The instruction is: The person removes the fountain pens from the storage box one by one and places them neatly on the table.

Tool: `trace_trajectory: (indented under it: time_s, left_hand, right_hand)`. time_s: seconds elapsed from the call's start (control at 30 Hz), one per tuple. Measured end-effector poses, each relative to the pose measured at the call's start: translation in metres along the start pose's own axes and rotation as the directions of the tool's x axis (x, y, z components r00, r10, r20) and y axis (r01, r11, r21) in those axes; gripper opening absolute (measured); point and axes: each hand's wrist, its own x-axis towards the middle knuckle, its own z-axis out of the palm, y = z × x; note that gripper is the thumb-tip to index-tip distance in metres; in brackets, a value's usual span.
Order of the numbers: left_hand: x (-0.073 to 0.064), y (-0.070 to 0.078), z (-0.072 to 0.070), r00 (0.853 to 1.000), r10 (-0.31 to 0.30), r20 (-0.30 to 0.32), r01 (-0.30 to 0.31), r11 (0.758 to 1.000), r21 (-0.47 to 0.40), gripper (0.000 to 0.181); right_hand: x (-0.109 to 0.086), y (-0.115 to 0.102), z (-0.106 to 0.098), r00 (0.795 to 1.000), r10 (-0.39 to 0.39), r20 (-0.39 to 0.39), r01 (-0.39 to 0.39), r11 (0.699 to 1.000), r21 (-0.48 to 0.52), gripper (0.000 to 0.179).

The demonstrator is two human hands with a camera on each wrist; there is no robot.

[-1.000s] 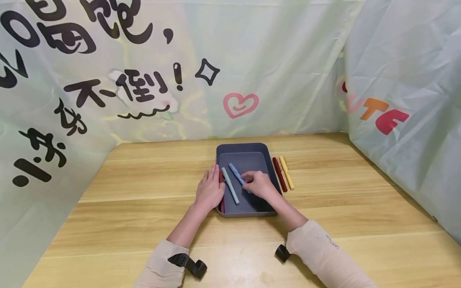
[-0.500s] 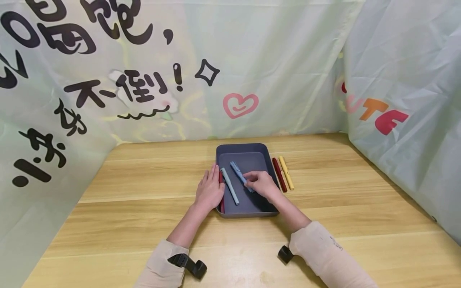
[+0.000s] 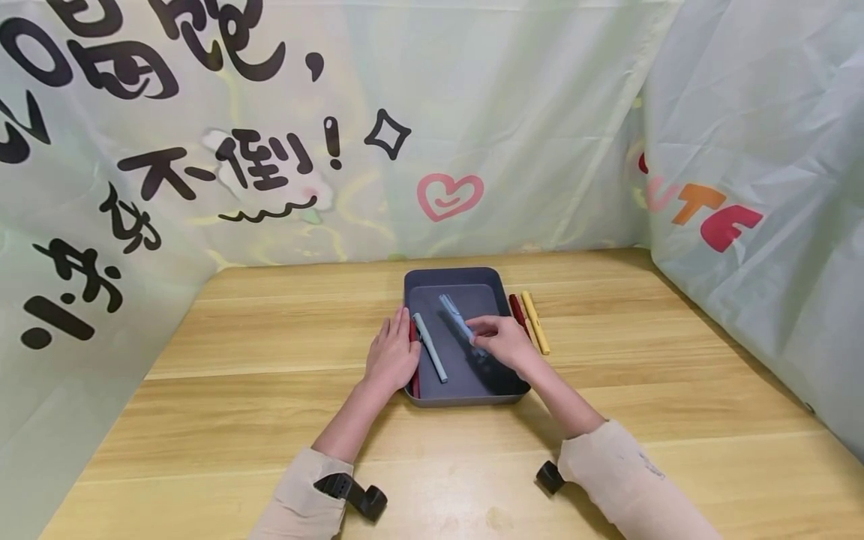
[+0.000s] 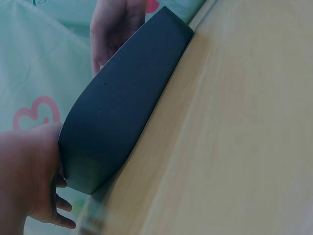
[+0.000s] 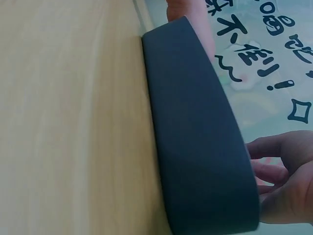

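Observation:
A dark grey-blue tray (image 3: 466,276) sits on the wooden table. My left hand (image 3: 393,357) rests along its left rim with straight fingers, partly covering a red pen (image 3: 415,384) that lies inside against the left wall. Beside that pen a pale teal pen (image 3: 430,348) lies at a slant on the tray floor. Over the middle of the tray, my right hand (image 3: 506,343) pinches a light blue pen (image 3: 454,310) near its lower end; the fingertips hide part of it. Both wrist views show the tray's outer front wall (image 4: 117,103), which hides the pens.
A dark red pen (image 3: 517,309) and a yellow pen (image 3: 535,321) lie side by side on the table, just right of the tray. Printed cloth (image 3: 540,135) hangs behind and at the sides. Black wrist camera mounts (image 3: 364,501) stick out from the sleeves.
My right hand has moved right, carrying the light blue pen away from the pale teal one, and the pen's shadow now shows apart from it. The left hand stays put.

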Motion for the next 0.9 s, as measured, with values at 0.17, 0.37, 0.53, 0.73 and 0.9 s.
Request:
trace_trajectory:
  time_s: [0.17,0.37,0.53,0.73,0.9]
  left_hand:
    - [-0.001,0.001,-0.001,1.0,-0.002,0.006,0.002,1.0,-0.001,0.06]
    - [-0.001,0.002,-0.001,1.0,0.001,0.01,-0.001,1.0,0.004,0.06]
    - [-0.001,0.001,0.0,1.0,-0.001,0.009,0.001,1.0,0.0,0.06]
    - [0.0,0.0,0.001,1.0,-0.001,0.006,0.001,1.0,0.0,0.06]
    - [0.0,0.0,0.002,1.0,0.0,0.004,0.0,1.0,-0.002,0.06]
  right_hand:
    - [-0.005,0.0,-0.014,1.0,-0.008,-0.008,0.008,1.0,0.016,0.03]
    - [-0.012,0.002,-0.033,1.0,-0.004,-0.023,0.005,1.0,0.023,0.032]
    - [-0.018,0.006,-0.049,0.998,0.021,-0.057,-0.02,1.0,0.016,0.035]
    - [-0.023,0.014,-0.066,0.995,0.021,-0.1,-0.02,1.0,0.006,0.035]
    - [-0.027,0.02,-0.078,0.992,0.039,-0.12,-0.036,0.999,0.027,0.037]
